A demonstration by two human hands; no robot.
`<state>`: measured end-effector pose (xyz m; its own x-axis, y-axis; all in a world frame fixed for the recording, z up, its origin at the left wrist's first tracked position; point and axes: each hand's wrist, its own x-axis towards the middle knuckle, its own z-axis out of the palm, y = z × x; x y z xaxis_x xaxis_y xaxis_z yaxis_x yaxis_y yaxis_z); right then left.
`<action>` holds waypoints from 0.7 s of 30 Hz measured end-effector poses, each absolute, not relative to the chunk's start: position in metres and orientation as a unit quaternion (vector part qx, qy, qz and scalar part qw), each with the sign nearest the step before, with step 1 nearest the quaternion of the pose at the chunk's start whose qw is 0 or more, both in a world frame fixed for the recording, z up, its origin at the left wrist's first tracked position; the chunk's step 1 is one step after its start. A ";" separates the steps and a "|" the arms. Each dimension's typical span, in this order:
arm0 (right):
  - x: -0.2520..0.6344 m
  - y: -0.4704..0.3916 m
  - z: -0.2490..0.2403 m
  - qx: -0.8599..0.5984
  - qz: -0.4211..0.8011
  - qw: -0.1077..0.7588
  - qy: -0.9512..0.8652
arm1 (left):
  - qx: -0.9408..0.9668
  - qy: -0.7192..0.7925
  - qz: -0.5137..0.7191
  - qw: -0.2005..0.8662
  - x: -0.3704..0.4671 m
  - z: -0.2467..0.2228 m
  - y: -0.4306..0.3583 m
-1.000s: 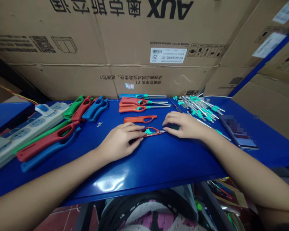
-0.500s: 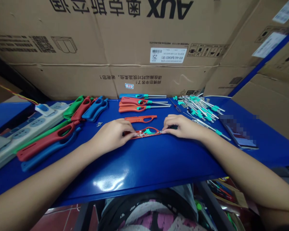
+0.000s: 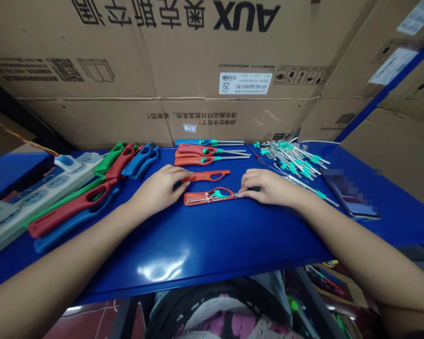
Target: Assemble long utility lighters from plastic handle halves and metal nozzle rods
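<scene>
An orange-red lighter shell half (image 3: 195, 198) lies on the blue table, with a teal trigger part (image 3: 219, 193) and thin inner parts inside. My right hand (image 3: 263, 186) pinches the metal piece at its right end. Just behind it lies a second orange-red shell half (image 3: 210, 176). My left hand (image 3: 164, 186) is at this half's left end, fingertips touching it, thumb and fingers apart; whether it grips is hard to see.
Assembled lighters (image 3: 194, 149) lie behind. Metal tubes with teal parts (image 3: 297, 160), a screwdriver (image 3: 259, 158) and a phone (image 3: 351, 195) are right. Coloured shells (image 3: 70, 212) and a power strip (image 3: 53, 181) are left. A cardboard wall (image 3: 183, 56) stands behind.
My left hand has let go of the near shell half and moved back to the left end of the second half. My right hand has stayed at the near half's right end.
</scene>
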<state>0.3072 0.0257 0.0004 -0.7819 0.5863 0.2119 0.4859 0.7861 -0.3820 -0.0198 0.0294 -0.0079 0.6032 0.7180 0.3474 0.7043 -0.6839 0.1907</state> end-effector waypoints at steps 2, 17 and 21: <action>0.308 0.025 0.001 -0.284 0.145 0.160 -0.934 | 0.898 0.396 0.188 0.020 -0.024 -0.013 0.035; 0.299 0.024 -0.003 -0.321 -0.005 0.280 -0.905 | 0.738 0.465 0.318 0.373 -0.002 0.009 0.011; 0.296 0.023 -0.004 -0.344 -0.011 0.272 -0.899 | 0.672 0.468 0.323 0.474 -0.004 0.010 0.014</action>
